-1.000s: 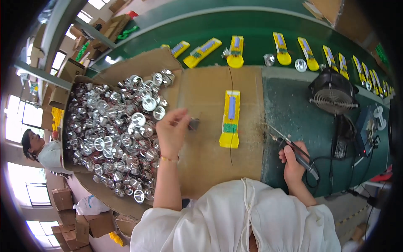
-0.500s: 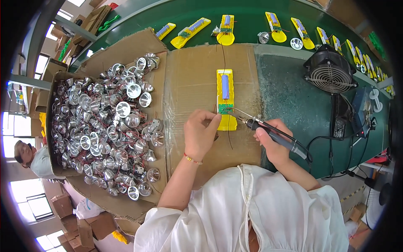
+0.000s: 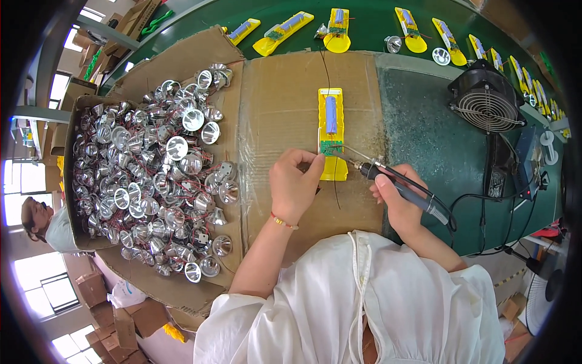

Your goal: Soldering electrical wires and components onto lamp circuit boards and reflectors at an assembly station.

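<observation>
A yellow flashlight housing [image 3: 339, 171] lies on the cardboard in front of me, with a lavender cylindrical battery [image 3: 331, 115] and a small green circuit board [image 3: 328, 148] in it. My right hand [image 3: 399, 197] grips a soldering iron [image 3: 403, 192] with a thin metal feed tube along it. The iron's tip reaches the board from the right. My left hand [image 3: 296, 185] is closed in a pinch at the board's left edge; whatever is between the fingertips is too small to make out. A dark wire runs above and below the housing.
At left, a cardboard box [image 3: 91, 242] holds many silver reflector cups [image 3: 177, 147] with red wires. Yellow housings [image 3: 283, 33] line the far green bench. A black fan [image 3: 487, 100] with a wire guard and a blue box [image 3: 526, 159] with cables stand at right. A person [image 3: 51, 224] is beyond the box.
The view has shifted a little, so the bench things appear slightly displaced. Both hands stay at the circuit board, and the iron is still held against or close to it.
</observation>
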`<state>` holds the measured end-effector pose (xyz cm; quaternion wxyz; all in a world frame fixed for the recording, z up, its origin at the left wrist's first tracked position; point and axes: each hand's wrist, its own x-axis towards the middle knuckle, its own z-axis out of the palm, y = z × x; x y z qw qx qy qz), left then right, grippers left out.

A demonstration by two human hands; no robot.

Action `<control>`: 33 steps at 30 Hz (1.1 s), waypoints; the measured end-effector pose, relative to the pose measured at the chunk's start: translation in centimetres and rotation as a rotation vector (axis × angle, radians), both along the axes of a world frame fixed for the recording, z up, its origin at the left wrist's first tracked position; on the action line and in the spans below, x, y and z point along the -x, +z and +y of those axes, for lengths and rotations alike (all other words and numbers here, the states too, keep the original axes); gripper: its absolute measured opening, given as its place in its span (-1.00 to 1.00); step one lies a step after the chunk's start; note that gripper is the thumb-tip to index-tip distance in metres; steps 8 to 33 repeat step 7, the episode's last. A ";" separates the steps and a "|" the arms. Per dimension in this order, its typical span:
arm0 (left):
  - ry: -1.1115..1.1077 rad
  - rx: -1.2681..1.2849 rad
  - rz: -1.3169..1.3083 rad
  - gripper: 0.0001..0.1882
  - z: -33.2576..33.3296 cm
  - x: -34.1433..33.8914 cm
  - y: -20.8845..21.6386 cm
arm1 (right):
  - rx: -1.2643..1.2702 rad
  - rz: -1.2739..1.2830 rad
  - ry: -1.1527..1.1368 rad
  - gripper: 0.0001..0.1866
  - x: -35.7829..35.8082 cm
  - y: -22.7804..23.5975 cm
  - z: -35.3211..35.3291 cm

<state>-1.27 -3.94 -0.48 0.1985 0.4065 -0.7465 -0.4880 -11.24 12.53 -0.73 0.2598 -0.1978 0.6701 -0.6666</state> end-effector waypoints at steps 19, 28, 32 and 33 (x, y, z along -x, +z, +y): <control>-0.010 -0.014 -0.003 -0.85 0.0 0.2 0.7 | 0.101 -0.026 -0.047 -0.82 0.3 0.7 1.3; -0.010 -0.014 -0.003 -0.85 0.0 0.2 0.7 | 0.101 -0.026 -0.047 -0.82 0.3 0.7 1.3; -0.010 -0.014 -0.003 -0.85 0.0 0.2 0.7 | 0.101 -0.026 -0.047 -0.82 0.3 0.7 1.3; -0.010 -0.014 -0.003 -0.85 0.0 0.2 0.7 | 0.101 -0.026 -0.047 -0.82 0.3 0.7 1.3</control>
